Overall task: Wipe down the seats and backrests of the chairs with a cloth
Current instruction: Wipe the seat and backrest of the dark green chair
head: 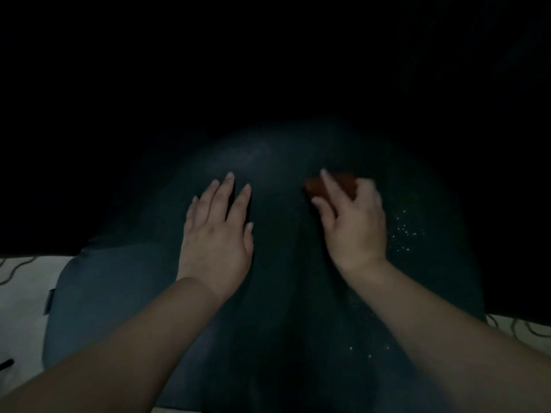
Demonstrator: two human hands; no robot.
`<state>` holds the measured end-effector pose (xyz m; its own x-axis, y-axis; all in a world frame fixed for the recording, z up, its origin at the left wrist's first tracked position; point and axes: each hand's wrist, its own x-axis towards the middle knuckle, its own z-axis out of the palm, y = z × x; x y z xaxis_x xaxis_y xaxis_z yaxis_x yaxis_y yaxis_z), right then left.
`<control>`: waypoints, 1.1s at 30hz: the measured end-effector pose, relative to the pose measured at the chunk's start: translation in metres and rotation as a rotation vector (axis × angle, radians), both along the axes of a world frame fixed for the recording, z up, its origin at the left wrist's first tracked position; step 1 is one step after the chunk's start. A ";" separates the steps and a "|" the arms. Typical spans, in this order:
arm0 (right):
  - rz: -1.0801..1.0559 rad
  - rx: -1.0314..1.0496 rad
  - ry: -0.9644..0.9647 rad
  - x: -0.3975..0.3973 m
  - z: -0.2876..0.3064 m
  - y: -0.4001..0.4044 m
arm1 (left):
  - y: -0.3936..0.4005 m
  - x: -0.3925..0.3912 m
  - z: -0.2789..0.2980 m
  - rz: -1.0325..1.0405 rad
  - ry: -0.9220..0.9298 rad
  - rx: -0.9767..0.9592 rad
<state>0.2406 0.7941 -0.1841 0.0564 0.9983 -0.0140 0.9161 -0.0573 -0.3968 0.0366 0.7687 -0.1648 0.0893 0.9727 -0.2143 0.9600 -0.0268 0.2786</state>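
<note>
While right hand (356, 222) grips cloth (331, 183) | long axis left-right | on seat (283, 263)

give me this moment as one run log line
step: wiping chair seat | right hand: grips reddish cloth on seat | left hand: flat on seat, fingers straight | pale specks on the seat's right side | scene very dark

The chair seat (283, 293) is showing dark teal with white specks; the cloth (331, 183) is looking reddish-brown; the floor (21, 293) is appearing pale with dark wavy lines.
</note>
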 end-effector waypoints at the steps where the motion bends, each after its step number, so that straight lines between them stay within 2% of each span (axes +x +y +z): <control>1: -0.093 -0.010 0.021 -0.001 -0.002 0.013 | 0.000 -0.001 0.000 -0.007 0.004 -0.002; 3: -0.194 -0.022 0.093 -0.015 -0.006 0.037 | -0.003 -0.001 0.000 -0.017 0.008 -0.012; 4: -0.164 -0.028 0.125 -0.027 -0.004 0.040 | -0.005 0.000 0.000 -0.017 0.010 -0.018; 7: 0.090 0.018 0.091 -0.055 0.001 0.004 | -0.009 -0.001 0.000 -0.029 0.029 -0.038; 10: 0.204 0.036 -0.009 -0.031 0.004 -0.037 | -0.013 -0.004 0.000 -0.032 0.024 -0.037; 12: 0.141 0.041 -0.048 -0.004 0.002 -0.027 | -0.015 -0.004 0.001 -0.035 0.022 -0.026; 14: -0.037 0.035 -0.061 0.009 -0.003 0.001 | -0.015 -0.004 0.002 -0.031 0.019 -0.019; 17: -0.186 0.030 0.002 -0.009 -0.005 0.013 | -0.018 0.000 0.003 -0.018 0.014 -0.047; 20: 0.044 0.056 -0.008 -0.029 -0.001 -0.036 | -0.023 0.009 0.003 -0.056 0.017 -0.069; 23: 0.192 0.027 -0.056 -0.002 0.001 -0.067 | -0.026 0.017 0.003 -0.067 0.013 -0.074; 26: 0.031 0.040 -0.111 0.032 0.001 -0.045 | -0.025 0.024 0.003 -0.081 0.002 -0.064; 29: -0.157 0.005 -0.043 0.024 -0.001 -0.033 | -0.023 0.030 0.003 -0.091 -0.005 -0.061; 30: -0.140 0.004 -0.019 0.015 0.000 -0.039 | -0.023 0.032 0.003 -0.095 -0.003 -0.062; 33: 0.124 0.009 -0.031 0.005 0.003 -0.078 | -0.021 0.040 0.004 -0.126 0.005 -0.062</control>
